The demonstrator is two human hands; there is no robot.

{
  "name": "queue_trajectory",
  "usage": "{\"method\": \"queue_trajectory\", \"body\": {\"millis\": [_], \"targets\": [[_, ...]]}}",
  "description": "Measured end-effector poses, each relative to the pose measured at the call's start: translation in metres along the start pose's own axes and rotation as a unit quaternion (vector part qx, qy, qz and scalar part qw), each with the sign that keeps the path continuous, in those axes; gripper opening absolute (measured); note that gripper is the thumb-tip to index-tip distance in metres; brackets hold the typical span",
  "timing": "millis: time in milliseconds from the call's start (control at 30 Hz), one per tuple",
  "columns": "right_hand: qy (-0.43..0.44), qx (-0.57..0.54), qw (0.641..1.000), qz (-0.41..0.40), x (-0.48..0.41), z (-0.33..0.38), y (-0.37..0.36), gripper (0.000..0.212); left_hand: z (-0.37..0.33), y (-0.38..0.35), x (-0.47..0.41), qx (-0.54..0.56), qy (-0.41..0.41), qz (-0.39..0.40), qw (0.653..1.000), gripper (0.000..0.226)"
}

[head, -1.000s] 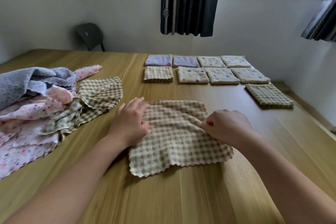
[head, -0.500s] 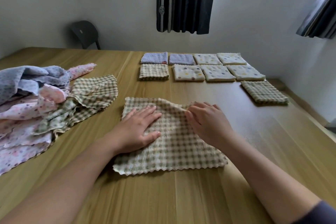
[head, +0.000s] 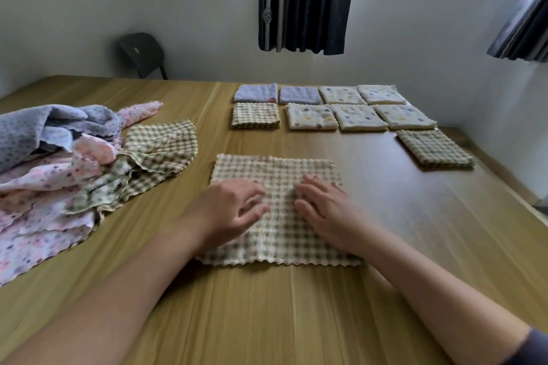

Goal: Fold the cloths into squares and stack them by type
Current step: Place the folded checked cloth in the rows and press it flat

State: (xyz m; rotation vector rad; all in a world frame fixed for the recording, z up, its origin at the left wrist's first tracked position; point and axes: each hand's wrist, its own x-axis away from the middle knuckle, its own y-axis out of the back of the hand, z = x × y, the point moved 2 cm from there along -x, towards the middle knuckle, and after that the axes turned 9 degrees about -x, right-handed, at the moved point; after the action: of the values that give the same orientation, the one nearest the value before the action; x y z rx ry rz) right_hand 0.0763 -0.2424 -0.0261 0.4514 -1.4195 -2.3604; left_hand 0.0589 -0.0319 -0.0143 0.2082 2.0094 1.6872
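Smoothed flat since half a second ago, the green-checked cloth [head: 274, 170] is spread on the desk [head: 296, 320] before the person. Both the left hand [head: 231, 212] and right hand [head: 324, 209] are laid on it, fingers relaxed, nothing gripped. The heap of unfolded cloths [head: 44, 175] is cut off at the left edge.

checked cloth [head: 275, 175] spread flat on table, folded squares [head: 335, 108] behind, unfolded heap [head: 59, 157] left
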Motion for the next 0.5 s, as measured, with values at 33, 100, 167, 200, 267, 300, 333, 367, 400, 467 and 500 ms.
{"method": "queue_trajectory", "body": {"millis": [33, 100, 167, 200, 267, 300, 333, 367, 400, 467, 500], "targets": [[-0.002, 0.015, 1.0, 0.027, -0.001, -0.002, -0.003, 0.053, 0.002, -0.007, 0.001, 0.003, -0.005, 0.064, 0.998, 0.077], [-0.019, 0.026, 0.999, 0.039, -0.007, -0.012, -0.001, 0.054, 0.008, -0.017, -0.002, -0.01, -0.016, 0.128, 0.992, 0.085], [-0.03, 0.015, 0.999, 0.013, -0.012, -0.02, 0.007, 0.05, 0.016, -0.018, -0.005, 0.027, 0.01, 0.096, 0.995, 0.08], [-0.026, 0.013, 1.0, -0.012, -0.012, -0.022, 0.011, 0.048, 0.02, -0.013, -0.005, 0.044, 0.021, 0.053, 0.997, 0.073], [0.012, 0.013, 0.996, -0.082, -0.004, -0.021, 0.016, 0.04, 0.024, -0.003, -0.002, 0.052, -0.005, -0.036, 0.998, 0.055], [0.042, 0.004, 0.993, -0.11, 0.002, -0.016, 0.017, 0.035, 0.024, 0.001, 0.001, 0.055, -0.034, -0.059, 0.996, 0.045], [0.075, -0.011, 0.99, -0.121, 0.009, -0.01, 0.016, 0.032, 0.023, 0.004, 0.003, 0.059, -0.062, -0.06, 0.994, 0.037], [0.106, -0.022, 0.987, -0.119, 0.015, -0.004, 0.014, 0.033, 0.021, 0.006, 0.005, 0.056, -0.082, -0.045, 0.994, 0.032], [0.125, -0.023, 0.986, -0.107, 0.019, 0.0, 0.011, 0.035, 0.018, 0.005, 0.005, 0.048, -0.092, -0.022, 0.994, 0.032], [0.119, -0.005, 0.99, -0.081, 0.018, 0.003, 0.006, 0.043, 0.013, 0.002, 0.001, 0.021, -0.091, 0.016, 0.995, 0.036], [0.101, 0.006, 0.992, -0.075, 0.014, 0.001, 0.006, 0.049, 0.013, 0.0, -0.002, 0.007, -0.079, 0.021, 0.997, 0.04]]}}
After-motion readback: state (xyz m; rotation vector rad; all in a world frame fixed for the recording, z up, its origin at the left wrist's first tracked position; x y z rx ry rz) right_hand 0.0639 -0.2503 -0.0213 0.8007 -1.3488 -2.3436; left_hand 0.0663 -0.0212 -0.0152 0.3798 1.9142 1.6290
